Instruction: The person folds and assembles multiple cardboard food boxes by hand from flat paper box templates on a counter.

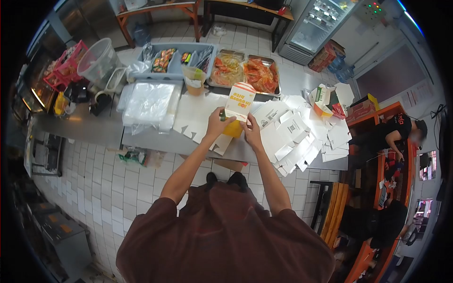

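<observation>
Between my two hands is a white and orange printed carton (239, 100), with a yellow part showing at its lower end. My left hand (219, 123) grips its lower left side, and my right hand (252, 128) grips the lower right corner. The carton is over the front part of the metal table (184, 144). Flat white cardboard pieces (288, 134) lie in a loose pile to the right of my hands. More white card (196, 113) lies to the left, under a brown paper cup or bag (194, 81).
Stacked clear plastic bags (152, 104) lie left. Behind are a blue-grey tray (172, 74) of packets and two metal trays of food (227, 68) (261, 75). An opened carton (325, 100) stands right. Two people in dark clothes (398, 129) (387, 221) are at orange shelving.
</observation>
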A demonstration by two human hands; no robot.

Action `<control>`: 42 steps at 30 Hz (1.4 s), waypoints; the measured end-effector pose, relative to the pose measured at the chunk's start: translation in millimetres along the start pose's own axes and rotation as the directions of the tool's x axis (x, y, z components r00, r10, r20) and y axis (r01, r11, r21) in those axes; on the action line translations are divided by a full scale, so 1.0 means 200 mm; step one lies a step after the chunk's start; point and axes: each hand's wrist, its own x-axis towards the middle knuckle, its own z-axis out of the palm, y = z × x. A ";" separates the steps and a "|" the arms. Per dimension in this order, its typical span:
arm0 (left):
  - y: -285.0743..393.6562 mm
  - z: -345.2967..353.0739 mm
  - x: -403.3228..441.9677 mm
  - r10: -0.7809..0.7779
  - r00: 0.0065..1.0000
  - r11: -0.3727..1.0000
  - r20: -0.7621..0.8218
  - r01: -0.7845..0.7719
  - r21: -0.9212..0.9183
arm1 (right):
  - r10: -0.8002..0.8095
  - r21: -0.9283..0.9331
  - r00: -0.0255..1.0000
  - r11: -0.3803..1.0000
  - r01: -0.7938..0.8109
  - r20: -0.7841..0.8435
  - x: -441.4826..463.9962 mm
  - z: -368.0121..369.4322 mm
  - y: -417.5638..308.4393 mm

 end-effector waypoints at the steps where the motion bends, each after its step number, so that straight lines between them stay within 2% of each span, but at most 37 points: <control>1: 0.01 0.00 0.03 0.027 1.000 0.999 -0.004 -0.027 0.047 | 0.002 -0.035 1.000 0.999 -0.003 -0.025 0.02 0.00 -0.01; 3: 0.02 0.00 0.08 0.077 0.997 0.987 -0.016 -0.074 0.140 | 0.007 -0.102 0.998 0.995 -0.014 -0.066 0.03 0.00 -0.04; 6: -0.01 0.04 0.17 0.084 0.996 0.950 0.002 -0.081 0.302 | 0.191 -0.218 0.973 0.952 -0.215 -0.126 0.08 0.02 -0.07; 9: -0.31 0.19 0.31 0.173 0.984 0.892 -0.046 -0.137 0.431 | 0.183 -0.280 0.975 0.936 -0.211 -0.124 0.23 0.07 0.11; 12: -0.26 0.22 0.33 -0.196 0.979 0.977 0.060 0.189 0.104 | 0.304 -0.281 0.933 0.894 -0.349 -0.192 0.32 0.14 0.18; 15: -0.23 0.22 0.38 -0.282 0.949 0.959 0.140 0.283 0.013 | 0.359 -0.132 0.909 0.911 -0.391 -0.213 0.35 0.17 0.15; 18: -0.25 0.21 0.40 -0.182 0.977 0.983 0.113 0.177 0.051 | 0.380 0.142 0.902 0.923 -0.357 -0.207 0.37 0.18 0.10; 21: -0.16 0.14 0.36 -0.083 0.996 0.996 -0.027 0.083 0.013 | 0.257 0.253 0.960 0.941 -0.224 -0.107 0.22 0.15 -0.27; 24: 0.02 -0.05 0.17 0.025 0.999 1.000 -0.025 -0.026 -0.007 | 0.148 0.152 0.982 0.980 -0.129 -0.120 0.10 0.18 -0.24; 27: -0.01 -0.17 -0.01 -0.035 0.996 0.994 -0.086 0.044 0.099 | 0.159 0.046 0.986 0.987 -0.157 -0.051 0.00 0.26 -0.26; 28: -0.07 -0.17 -0.05 -0.095 0.992 0.991 -0.087 0.103 0.088 | 0.108 0.062 0.991 0.993 -0.103 -0.084 -0.01 0.32 -0.13; 30: -0.24 -0.16 -0.10 -0.214 0.971 0.973 -0.110 0.222 0.067 | 0.051 -0.018 0.996 0.998 -0.052 -0.079 0.02 0.38 0.06; 31: -0.26 -0.15 -0.12 -0.241 0.969 0.965 -0.050 0.234 -0.114 | 0.019 -0.057 0.998 0.998 -0.022 -0.067 0.03 0.40 0.06; 33: -0.29 -0.13 -0.13 -0.267 0.962 0.848 0.066 0.267 -0.457 | 0.037 -0.237 0.994 0.970 -0.061 -0.103 0.01 0.40 -0.05; 34: -0.26 -0.11 -0.11 -0.267 0.961 0.801 0.068 0.261 -0.539 | 0.038 -0.326 0.992 0.942 -0.075 -0.118 0.03 0.38 -0.18; 36: -0.12 -0.07 -0.10 -0.281 0.957 0.677 0.072 0.251 -0.692 | -0.078 -0.432 0.985 0.902 0.003 -0.156 0.05 0.32 -0.35; 39: 0.14 -0.05 -0.04 -0.155 0.985 0.607 0.079 0.158 -0.778 | -0.219 -0.567 0.968 0.816 0.114 -0.121 0.09 0.20 -0.64; 41: 0.28 -0.08 -0.01 -0.088 0.994 0.591 0.062 0.102 -0.800 | -0.222 -0.150 0.966 0.968 0.203 -0.129 0.12 0.15 -0.78; 42: 0.38 -0.10 0.00 -0.067 0.996 0.595 0.053 0.083 -0.799 | -0.221 0.073 0.965 0.970 0.232 -0.138 0.12 0.14 -0.84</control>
